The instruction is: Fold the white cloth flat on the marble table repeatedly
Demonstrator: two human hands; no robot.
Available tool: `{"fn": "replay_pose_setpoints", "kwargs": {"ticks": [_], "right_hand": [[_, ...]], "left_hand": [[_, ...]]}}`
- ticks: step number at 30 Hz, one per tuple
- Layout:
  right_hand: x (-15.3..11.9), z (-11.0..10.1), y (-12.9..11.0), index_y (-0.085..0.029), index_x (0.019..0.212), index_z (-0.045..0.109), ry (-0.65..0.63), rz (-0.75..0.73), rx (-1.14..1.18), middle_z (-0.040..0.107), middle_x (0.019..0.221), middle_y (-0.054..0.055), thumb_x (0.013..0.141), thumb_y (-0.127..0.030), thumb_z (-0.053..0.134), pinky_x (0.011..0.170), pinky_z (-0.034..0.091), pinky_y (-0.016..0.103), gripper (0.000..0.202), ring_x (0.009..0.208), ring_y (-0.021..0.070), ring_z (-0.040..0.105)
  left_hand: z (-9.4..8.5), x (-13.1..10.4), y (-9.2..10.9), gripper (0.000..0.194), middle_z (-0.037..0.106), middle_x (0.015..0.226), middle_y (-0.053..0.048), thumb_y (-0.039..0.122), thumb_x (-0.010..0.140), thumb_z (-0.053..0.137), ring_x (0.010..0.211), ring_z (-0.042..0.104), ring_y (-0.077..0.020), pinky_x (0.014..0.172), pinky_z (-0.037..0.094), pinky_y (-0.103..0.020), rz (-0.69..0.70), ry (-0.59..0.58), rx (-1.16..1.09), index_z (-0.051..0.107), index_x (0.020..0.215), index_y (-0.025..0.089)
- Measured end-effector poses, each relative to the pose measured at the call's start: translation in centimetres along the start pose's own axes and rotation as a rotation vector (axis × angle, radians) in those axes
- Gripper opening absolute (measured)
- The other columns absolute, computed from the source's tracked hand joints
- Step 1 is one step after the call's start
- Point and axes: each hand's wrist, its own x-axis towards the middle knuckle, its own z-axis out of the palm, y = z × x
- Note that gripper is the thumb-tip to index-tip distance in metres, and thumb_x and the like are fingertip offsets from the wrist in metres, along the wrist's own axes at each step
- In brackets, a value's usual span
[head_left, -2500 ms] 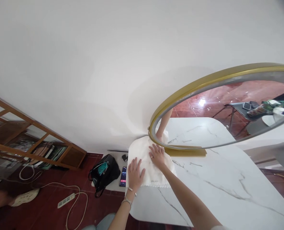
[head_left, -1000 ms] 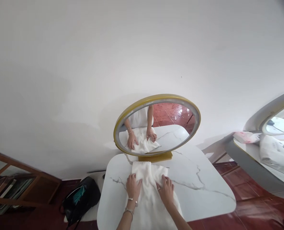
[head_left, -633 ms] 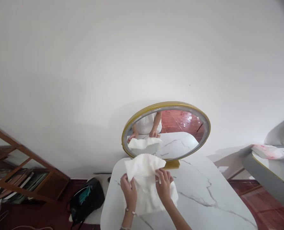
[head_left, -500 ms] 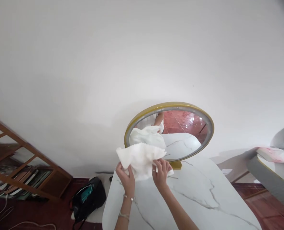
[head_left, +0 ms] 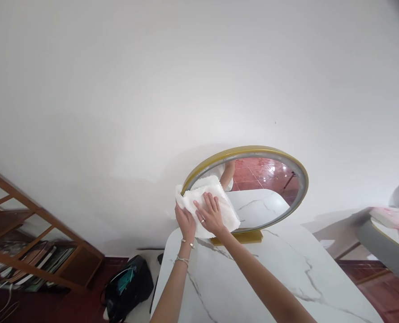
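Observation:
A white cloth [head_left: 231, 215] lies spread against the lower left of an oval mirror [head_left: 263, 206] with a gold frame. Part of the cloth folds round the frame's left edge. My left hand [head_left: 186, 220] is closed on that folded side, gripping the cloth at the rim. On the cloth's face my right hand [head_left: 210, 214] lies flat with its fingers spread, pressing it to the glass. The cloth and my hands hide the mirror's lower left. A gold base [head_left: 246, 237] carries the mirror on a white marble-patterned table [head_left: 253, 278].
A white wall [head_left: 152, 89] rises behind the mirror. On the floor at left are a black bag [head_left: 135, 287] and a wooden shelf [head_left: 75, 264] with books. At right, a pink and white packet [head_left: 388, 216] lies on another table [head_left: 388, 246].
The cloth, held up loosely in front of the mirror before, now rests against the glass and wraps its left edge. My right hand has moved left and flattened onto it.

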Motion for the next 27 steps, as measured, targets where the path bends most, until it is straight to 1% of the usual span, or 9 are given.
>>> {"fn": "replay_pose_setpoints", "kwargs": {"ticks": [3, 6, 9, 11, 14, 17, 22, 25, 27], "right_hand": [[1.3, -0.3, -0.1, -0.035, 0.138, 0.041, -0.089, -0.012, -0.017, 0.037, 0.148, 0.007, 0.092, -0.034, 0.045, 0.103, 0.032, 0.047, 0.047, 0.133, 0.0295, 0.036], [3.1, -0.2, 0.2, -0.036, 0.137, 0.043, -0.117, -0.041, -0.041, 0.042, 0.145, 0.007, 0.092, -0.027, 0.044, 0.089, 0.043, 0.034, 0.046, 0.113, 0.0228, 0.056], [4.2, 0.2, 0.8, -0.035, 0.131, 0.051, -0.065, -0.100, -0.058, 0.048, 0.140, 0.006, 0.091, -0.016, 0.040, 0.072, 0.044, 0.026, 0.045, 0.090, 0.0143, 0.064], [4.5, 0.2, 1.0, -0.033, 0.122, 0.057, 0.017, -0.146, -0.067, 0.049, 0.139, 0.004, 0.092, -0.015, 0.041, 0.070, 0.043, 0.025, 0.039, 0.093, 0.0135, 0.063], [5.1, -0.4, 1.2, -0.028, 0.108, 0.064, 0.173, -0.173, -0.079, 0.051, 0.137, 0.003, 0.092, -0.016, 0.045, 0.074, 0.043, 0.025, 0.028, 0.106, 0.0151, 0.060], [6.9, -1.9, 1.7, -0.025, 0.104, 0.064, 0.297, -0.170, -0.078, 0.053, 0.134, 0.004, 0.091, -0.013, 0.045, 0.083, 0.043, 0.029, 0.026, 0.120, 0.0184, 0.053], [10.9, -5.7, 3.2, -0.022, 0.107, 0.061, 0.295, -0.222, -0.027, 0.054, 0.135, 0.002, 0.092, -0.010, 0.040, 0.102, 0.035, 0.032, 0.029, 0.135, 0.0172, 0.036], [12.2, -7.7, 4.3, -0.022, 0.114, 0.057, 0.285, -0.224, -0.009, 0.053, 0.135, 0.002, 0.091, -0.009, 0.039, 0.109, 0.028, 0.034, 0.033, 0.136, 0.0170, 0.033], [12.4, -8.8, 5.3, -0.023, 0.115, 0.056, 0.299, -0.167, -0.006, 0.054, 0.135, 0.003, 0.091, -0.009, 0.038, 0.111, 0.026, 0.036, 0.034, 0.136, 0.0182, 0.034]], "left_hand": [[0.2, 0.8, 0.3, 0.048, 0.049, 0.135, -0.015, 0.036, 0.095, 0.036, 0.127, 0.045, -0.0223, 0.104, 0.038, -0.038, 0.006, 0.037, -0.030, 0.035, 0.140, 0.019], [0.4, 1.5, 0.8, 0.045, 0.052, 0.132, -0.014, 0.035, 0.095, 0.036, 0.123, 0.049, -0.0216, 0.101, 0.041, -0.035, -0.003, 0.082, -0.033, 0.041, 0.137, 0.019], [0.4, 2.1, 1.4, 0.040, 0.059, 0.121, -0.013, 0.036, 0.095, 0.036, 0.113, 0.056, -0.0213, 0.094, 0.044, -0.034, 0.005, 0.118, -0.042, 0.051, 0.128, 0.019], [0.3, 2.5, 2.0, 0.038, 0.062, 0.117, -0.013, 0.037, 0.096, 0.036, 0.109, 0.058, -0.0209, 0.091, 0.046, -0.033, 0.035, 0.146, -0.057, 0.054, 0.123, 0.018], [0.2, 3.4, 3.5, 0.037, 0.062, 0.116, -0.012, 0.038, 0.096, 0.037, 0.108, 0.058, -0.0204, 0.091, 0.046, -0.033, 0.080, 0.188, -0.069, 0.056, 0.120, 0.018], [0.3, 4.8, 5.5, 0.036, 0.063, 0.114, -0.012, 0.038, 0.096, 0.037, 0.108, 0.058, -0.0201, 0.089, 0.046, -0.032, 0.127, 0.208, -0.077, 0.057, 0.118, 0.017], [1.3, 7.6, 9.3, 0.035, 0.064, 0.108, -0.012, 0.036, 0.096, 0.038, 0.103, 0.060, -0.0194, 0.086, 0.047, -0.032, 0.247, 0.241, -0.122, 0.059, 0.114, 0.015], [2.3, 8.6, 11.4, 0.034, 0.066, 0.104, -0.012, 0.034, 0.097, 0.037, 0.100, 0.061, -0.0196, 0.085, 0.048, -0.033, 0.325, 0.265, -0.081, 0.059, 0.113, 0.013], [2.9, 8.8, 12.8, 0.033, 0.067, 0.105, -0.012, 0.032, 0.096, 0.037, 0.101, 0.062, -0.0196, 0.087, 0.046, -0.034, 0.397, 0.268, -0.029, 0.060, 0.113, 0.015]]}}
